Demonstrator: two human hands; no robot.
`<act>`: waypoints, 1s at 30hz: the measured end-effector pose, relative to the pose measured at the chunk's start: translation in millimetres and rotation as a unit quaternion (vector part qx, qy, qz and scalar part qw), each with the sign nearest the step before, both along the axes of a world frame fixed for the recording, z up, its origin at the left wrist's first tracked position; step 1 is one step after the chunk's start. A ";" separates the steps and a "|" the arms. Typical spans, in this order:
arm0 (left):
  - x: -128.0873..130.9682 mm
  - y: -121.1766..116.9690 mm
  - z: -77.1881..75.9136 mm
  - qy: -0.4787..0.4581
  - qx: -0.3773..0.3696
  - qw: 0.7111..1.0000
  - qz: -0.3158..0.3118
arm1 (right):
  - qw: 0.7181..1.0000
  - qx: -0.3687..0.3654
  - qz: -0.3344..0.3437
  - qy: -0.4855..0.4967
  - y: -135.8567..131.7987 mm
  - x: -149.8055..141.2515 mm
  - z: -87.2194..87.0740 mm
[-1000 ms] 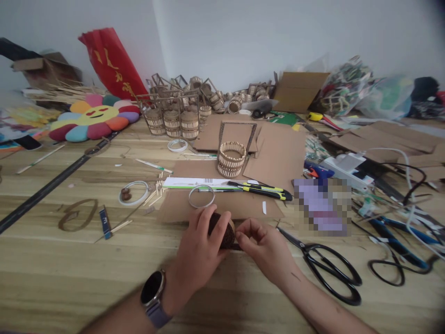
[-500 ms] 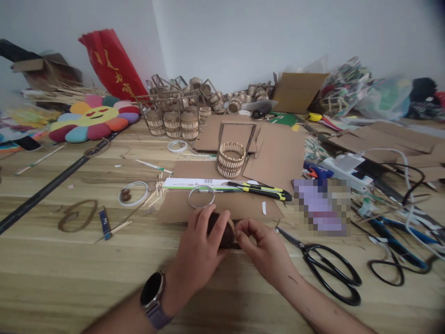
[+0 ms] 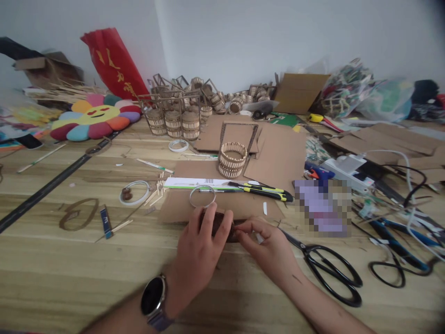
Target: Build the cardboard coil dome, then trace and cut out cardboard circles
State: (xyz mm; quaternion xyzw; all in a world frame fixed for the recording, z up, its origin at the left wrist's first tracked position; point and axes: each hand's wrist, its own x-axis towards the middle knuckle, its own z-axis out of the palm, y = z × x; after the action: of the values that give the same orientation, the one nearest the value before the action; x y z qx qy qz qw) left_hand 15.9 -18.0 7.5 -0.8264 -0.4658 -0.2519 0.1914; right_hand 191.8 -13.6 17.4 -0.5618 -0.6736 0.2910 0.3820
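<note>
My left hand (image 3: 205,236) is wrapped over a dark brown round piece (image 3: 218,226) at the front edge of the cardboard, its fingers hiding much of it. At the right side of that piece, my right hand (image 3: 262,239) is closed, thumb and forefinger pinched together against its edge. What the pinch holds, if anything, is too small to make out. Just beyond my hands lies a silvery ring (image 3: 202,196). Farther back stands a small slatted bucket (image 3: 232,160) with a tall square handle. A yellow-and-black utility knife (image 3: 267,190) rests on a white strip (image 3: 194,183).
Black-handled scissors (image 3: 330,266) lie right of my right hand. A blue glue gun (image 3: 320,171) and a white power strip (image 3: 347,171) with cables sit farther right. Several lidded buckets (image 3: 174,123) and a flower cushion (image 3: 95,117) stand at the back left.
The brown piece has turned under my left hand, so its lighter rim on the right shows less. My right fingers have shifted slightly and still pinch at its edge.
</note>
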 end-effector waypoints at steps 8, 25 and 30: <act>2.9 -4.9 1.5 0.012 -0.006 1.000 -0.006 | 0.998 -0.044 -0.024 -0.028 1.7 -0.3 1.1; 2.9 -6.3 -1.8 0.022 -0.010 1.000 -0.002 | 0.996 -0.057 -0.020 -0.067 3.9 -3.0 -4.4; 2.6 -4.1 0.6 -0.007 -0.038 0.999 -0.014 | 0.997 -0.056 -0.018 -0.046 4.2 -4.1 -0.9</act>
State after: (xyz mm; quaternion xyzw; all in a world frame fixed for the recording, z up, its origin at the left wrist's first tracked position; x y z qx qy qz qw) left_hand 18.5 -22.1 8.1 -0.8378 -0.4647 -0.2421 0.1534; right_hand 187.6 -9.4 16.5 -0.6071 -0.6630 0.2950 0.3236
